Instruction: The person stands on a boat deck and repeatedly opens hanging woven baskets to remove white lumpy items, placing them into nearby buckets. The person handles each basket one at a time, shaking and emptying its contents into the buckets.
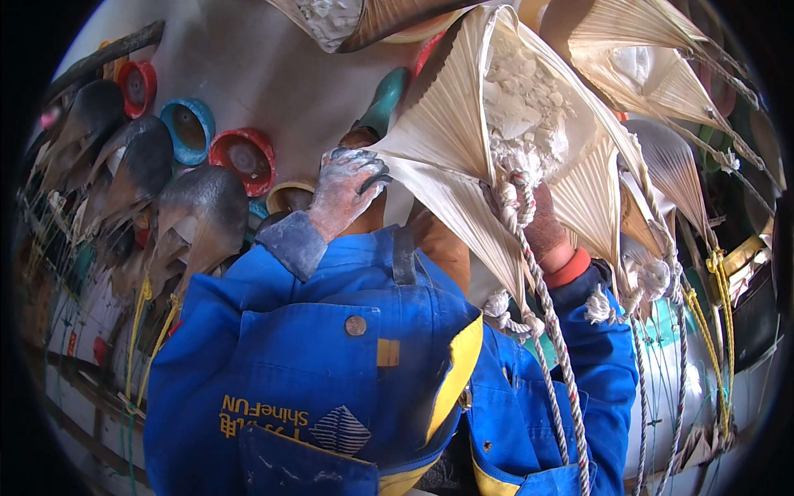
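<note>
A pale pleated cloth sling (pixel 447 124), hung from twisted ropes, holds a heap of off-white crumbly material (pixel 525 107). At the sling's left corner is my left hand (pixel 343 188), coated in white powder, with its fingers curled closed on the cloth edge. My right hand (pixel 546 217) is at the sling's right side, partly behind the cloth and a thick knotted rope (pixel 517 202). Its fingers are hidden, so their grip does not show. An orange-red cuff (pixel 569 264) shows at that wrist. Below the hands, the rope ends hang in front of my blue jacket.
More slings hang at the upper right, one a pleated cloth (pixel 653 70). Dark stained slings (pixel 198 215) hang in a row at the left. Red (pixel 242 159) and blue (pixel 188 131) round tubs stand beyond them. Yellow ropes (pixel 719 331) hang at the right.
</note>
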The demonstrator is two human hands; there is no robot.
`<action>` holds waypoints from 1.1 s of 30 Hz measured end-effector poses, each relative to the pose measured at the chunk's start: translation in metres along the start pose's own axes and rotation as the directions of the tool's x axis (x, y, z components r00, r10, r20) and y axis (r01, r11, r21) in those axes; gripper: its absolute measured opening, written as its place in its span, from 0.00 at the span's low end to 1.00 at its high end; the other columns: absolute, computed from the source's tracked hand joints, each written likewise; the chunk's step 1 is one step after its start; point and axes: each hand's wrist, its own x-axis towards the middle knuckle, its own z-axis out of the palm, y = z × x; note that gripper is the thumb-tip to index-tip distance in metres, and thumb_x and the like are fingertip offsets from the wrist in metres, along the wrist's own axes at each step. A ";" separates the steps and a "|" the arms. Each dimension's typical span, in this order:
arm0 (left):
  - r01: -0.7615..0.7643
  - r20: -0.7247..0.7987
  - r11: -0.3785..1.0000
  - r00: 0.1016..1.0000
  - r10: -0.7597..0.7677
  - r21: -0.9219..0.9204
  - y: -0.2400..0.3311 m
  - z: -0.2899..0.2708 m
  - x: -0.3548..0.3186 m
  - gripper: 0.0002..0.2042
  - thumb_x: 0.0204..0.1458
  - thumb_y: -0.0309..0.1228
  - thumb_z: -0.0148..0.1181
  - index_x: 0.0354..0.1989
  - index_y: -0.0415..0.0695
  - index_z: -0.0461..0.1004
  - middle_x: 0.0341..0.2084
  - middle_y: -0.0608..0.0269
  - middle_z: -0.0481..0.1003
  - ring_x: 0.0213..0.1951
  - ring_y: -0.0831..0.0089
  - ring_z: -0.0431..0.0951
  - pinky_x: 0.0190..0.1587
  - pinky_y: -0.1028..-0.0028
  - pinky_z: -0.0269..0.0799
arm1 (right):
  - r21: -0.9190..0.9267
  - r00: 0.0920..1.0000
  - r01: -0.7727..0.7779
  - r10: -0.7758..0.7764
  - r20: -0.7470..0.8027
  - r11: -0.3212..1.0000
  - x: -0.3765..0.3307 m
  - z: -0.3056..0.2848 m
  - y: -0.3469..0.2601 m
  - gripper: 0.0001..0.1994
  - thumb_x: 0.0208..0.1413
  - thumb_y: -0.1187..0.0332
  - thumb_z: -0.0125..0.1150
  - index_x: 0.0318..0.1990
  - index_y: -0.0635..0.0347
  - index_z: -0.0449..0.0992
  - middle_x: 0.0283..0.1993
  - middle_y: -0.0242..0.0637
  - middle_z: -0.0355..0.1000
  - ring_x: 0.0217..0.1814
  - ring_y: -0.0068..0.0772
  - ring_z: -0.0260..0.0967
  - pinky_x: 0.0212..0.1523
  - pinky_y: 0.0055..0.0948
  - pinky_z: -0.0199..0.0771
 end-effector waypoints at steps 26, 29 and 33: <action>-0.259 0.484 0.949 0.817 0.315 -0.180 0.097 0.007 0.029 0.16 0.49 0.30 0.50 0.47 0.40 0.71 0.36 0.54 0.75 0.40 0.59 0.76 0.44 0.62 0.71 | -0.017 0.880 -0.184 0.172 0.444 0.983 -0.011 0.025 0.021 0.08 0.54 0.70 0.49 0.35 0.61 0.75 0.35 0.50 0.71 0.37 0.50 0.73 0.37 0.45 0.73; -0.271 0.523 0.950 0.794 0.310 -0.153 0.103 0.006 0.042 0.18 0.51 0.31 0.49 0.50 0.39 0.70 0.38 0.54 0.75 0.40 0.61 0.77 0.45 0.62 0.71 | 0.034 0.857 -0.272 0.226 0.462 0.962 -0.002 0.017 0.032 0.12 0.45 0.64 0.60 0.32 0.65 0.74 0.32 0.54 0.71 0.37 0.57 0.70 0.38 0.46 0.70; -0.312 0.402 0.941 0.851 0.338 -0.131 0.109 0.011 0.049 0.10 0.47 0.34 0.55 0.34 0.43 0.75 0.24 0.57 0.74 0.33 0.60 0.76 0.38 0.60 0.71 | 0.124 0.834 -0.299 0.196 0.516 0.946 -0.012 -0.004 0.031 0.09 0.51 0.66 0.54 0.38 0.57 0.76 0.34 0.52 0.71 0.37 0.53 0.72 0.37 0.46 0.72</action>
